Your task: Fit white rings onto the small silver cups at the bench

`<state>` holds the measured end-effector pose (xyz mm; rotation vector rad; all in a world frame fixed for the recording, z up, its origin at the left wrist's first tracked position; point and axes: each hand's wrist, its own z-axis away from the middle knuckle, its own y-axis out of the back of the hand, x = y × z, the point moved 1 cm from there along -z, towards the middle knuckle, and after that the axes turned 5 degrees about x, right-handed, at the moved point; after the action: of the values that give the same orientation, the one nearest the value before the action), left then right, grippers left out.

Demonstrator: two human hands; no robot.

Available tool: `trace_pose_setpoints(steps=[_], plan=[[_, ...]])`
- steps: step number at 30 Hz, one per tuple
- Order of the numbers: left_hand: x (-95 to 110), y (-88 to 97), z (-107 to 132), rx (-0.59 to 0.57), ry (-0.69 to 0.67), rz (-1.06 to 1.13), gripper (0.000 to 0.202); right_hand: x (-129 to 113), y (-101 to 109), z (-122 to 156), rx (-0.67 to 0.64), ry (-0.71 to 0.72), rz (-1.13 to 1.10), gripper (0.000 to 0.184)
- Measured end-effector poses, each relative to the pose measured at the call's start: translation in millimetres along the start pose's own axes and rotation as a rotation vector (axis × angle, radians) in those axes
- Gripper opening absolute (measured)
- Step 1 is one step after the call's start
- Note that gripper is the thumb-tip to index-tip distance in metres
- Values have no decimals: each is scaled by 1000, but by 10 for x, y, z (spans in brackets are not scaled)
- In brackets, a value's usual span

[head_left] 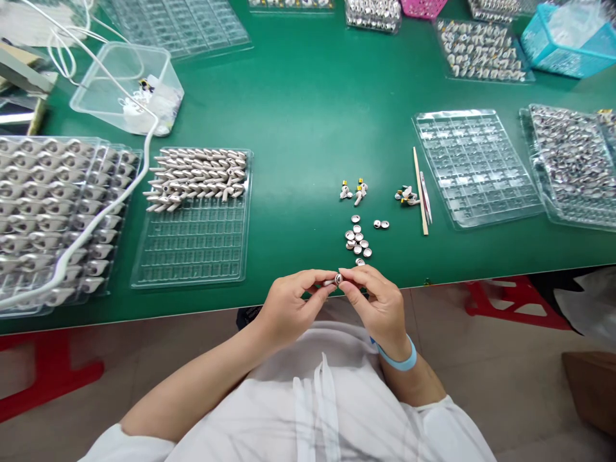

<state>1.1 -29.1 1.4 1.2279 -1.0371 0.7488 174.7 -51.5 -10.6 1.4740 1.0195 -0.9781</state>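
Close to the table's front edge, my left hand (292, 301) pinches the pale stem of a small earbud housing (330, 282) between thumb and fingertips. My right hand (378, 300) has its thumb and forefinger closed on the round, silver-rimmed cap (339, 278) at the other end. Whether cap and stem are fully joined cannot be seen. Just beyond my fingers lie several loose round caps (357, 237), with a pair of caps (381, 224) to their right. Farther back are small earbud pieces (360, 191) with yellow tabs, and another cluster (407, 196) beside them.
Tweezers (426, 197) and a wooden stick (420, 191) lie right of the parts. A partly filled tray of earbud stems (192, 240) stands left. Farther left, a white cable (103, 215) crosses stacked trays (43, 218). A clear tray (476, 167) is at right.
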Motion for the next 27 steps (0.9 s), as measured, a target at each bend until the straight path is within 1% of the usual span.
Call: trace_pose_setpoints(steps=[4, 9, 15, 18, 21, 25, 27], plan=[[3, 0, -4, 2, 16, 3, 16, -2, 2, -6, 6, 2, 5, 20], [0, 1, 2, 12, -1, 12, 13, 5, 6, -5, -1, 3, -3, 20], [-2, 13, -7, 43, -1, 8, 8, 24, 22, 1, -30, -36, -40, 20], [-10, 18, -11, 23, 26, 38, 8, 27, 29, 0, -37, -50, -60, 20], [-21, 22, -18, -28, 123, 130, 11, 20, 36, -8, -52, -29, -75, 21], [-28, 30, -49, -156, 354, 396, 20, 10, 47, -23, -88, 13, -100, 23], [-31, 36, -73, -215, 430, 522, 24, 10, 51, -28, -100, 33, -104, 24]])
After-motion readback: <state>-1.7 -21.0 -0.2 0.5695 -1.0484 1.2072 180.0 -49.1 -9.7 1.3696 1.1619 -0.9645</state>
